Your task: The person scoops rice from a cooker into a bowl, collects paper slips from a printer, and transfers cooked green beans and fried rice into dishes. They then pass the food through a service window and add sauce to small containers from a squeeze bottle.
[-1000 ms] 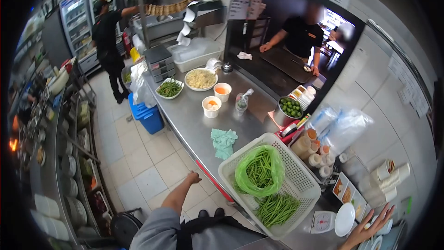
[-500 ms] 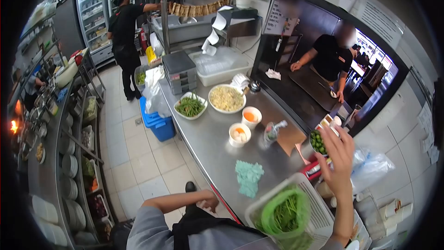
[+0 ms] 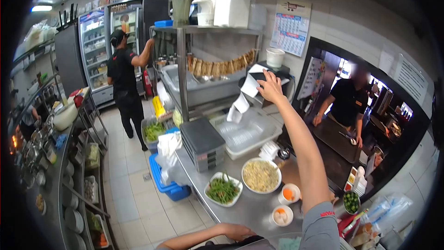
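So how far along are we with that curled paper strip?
Looks done: the right hand is up at the paper strip, fingers spread.
In hand: nothing clearly gripped; contact can't be judged.
Left: seemingly a firm hold and freeing it, since the strip hangs in curls. The left hand is down near the waist.

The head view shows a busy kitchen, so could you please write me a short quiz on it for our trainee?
1. Which of these is the person's right hand nearest to?
A) the curling paper strip
B) the wall calendar
C) the blue bin
2. True or false: the square dish of green vegetables stands on the steel counter.
3. Fill in the blank: near the round bowl, ____ white cups with something orange in them stand on the counter.

Key: 1 A; 2 true; 3 two.
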Available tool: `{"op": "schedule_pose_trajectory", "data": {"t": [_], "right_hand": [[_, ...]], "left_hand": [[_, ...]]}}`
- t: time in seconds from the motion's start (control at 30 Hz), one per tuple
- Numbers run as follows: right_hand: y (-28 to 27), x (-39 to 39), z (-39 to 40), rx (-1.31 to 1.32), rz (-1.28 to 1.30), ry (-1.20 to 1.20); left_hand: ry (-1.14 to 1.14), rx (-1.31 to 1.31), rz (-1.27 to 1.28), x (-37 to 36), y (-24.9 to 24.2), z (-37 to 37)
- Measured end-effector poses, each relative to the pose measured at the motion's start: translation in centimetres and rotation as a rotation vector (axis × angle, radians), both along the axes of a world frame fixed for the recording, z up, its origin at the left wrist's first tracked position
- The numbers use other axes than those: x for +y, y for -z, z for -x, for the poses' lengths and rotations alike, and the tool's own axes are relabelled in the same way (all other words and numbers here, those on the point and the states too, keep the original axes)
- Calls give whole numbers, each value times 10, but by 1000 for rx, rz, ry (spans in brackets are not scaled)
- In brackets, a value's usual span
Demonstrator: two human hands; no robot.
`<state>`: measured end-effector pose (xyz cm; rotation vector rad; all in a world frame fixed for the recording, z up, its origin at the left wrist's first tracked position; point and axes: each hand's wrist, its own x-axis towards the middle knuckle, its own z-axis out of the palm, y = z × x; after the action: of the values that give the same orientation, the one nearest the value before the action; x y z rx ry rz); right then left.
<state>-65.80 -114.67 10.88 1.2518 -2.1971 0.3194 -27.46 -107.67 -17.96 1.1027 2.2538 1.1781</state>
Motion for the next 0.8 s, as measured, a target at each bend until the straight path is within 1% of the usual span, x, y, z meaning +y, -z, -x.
{"op": "schedule_pose_trajectory", "data": {"t": [0.07, 0.1, 0.2, 0.23, 0.27, 0.3, 0.37, 0.4, 0.43, 0.47, 0.5, 0.53, 0.6, 0.67, 0.7, 0.8], "right_hand": [[-7, -35, 35, -75, -51, 161], [-2, -49, 61, -13, 27, 142], [-56, -52, 46, -325, 355, -10], [-63, -52, 52, -514, 504, -245], [-79, -43, 33, -688, 516, -320], [-83, -35, 26, -767, 502, -379], [-81, -16, 6, -908, 487, -465], [-76, -6, -7, -972, 490, -493], [-74, 5, -25, -1055, 482, -534], [-67, 13, -31, -1102, 452, -544], [-58, 20, -32, -1118, 465, -556], [-49, 26, -34, -1136, 480, -571], [-36, 41, -52, -1132, 508, -572], [-20, 54, -51, -1093, 543, -612], [-12, 60, -53, -1004, 553, -658], [4, 81, -57, -1016, 561, -660]], "left_hand": [[16, -178, -52, -28, -16, 7], [28, -268, -83, -39, -22, 12], [69, -290, -53, -72, -25, 31], [43, -314, -92, -81, -32, 38], [38, -304, -48, -91, -56, 47], [33, -293, -7, -102, -81, 60], [-82, -72, -89, -120, -118, 88], [-230, 34, -159, -126, -138, 101], [-305, 157, -317, -132, -150, 125], [-377, 81, -528, -136, -160, 147], [-465, 49, -672, -139, -172, 170], [-566, -86, -908, -139, -180, 192], [-572, -315, -1316, -152, -189, 239], [-472, -367, -1518, -160, -198, 262], [-417, -391, -1611, -161, -201, 271], [-466, -520, -1829, -159, -200, 294]]}}
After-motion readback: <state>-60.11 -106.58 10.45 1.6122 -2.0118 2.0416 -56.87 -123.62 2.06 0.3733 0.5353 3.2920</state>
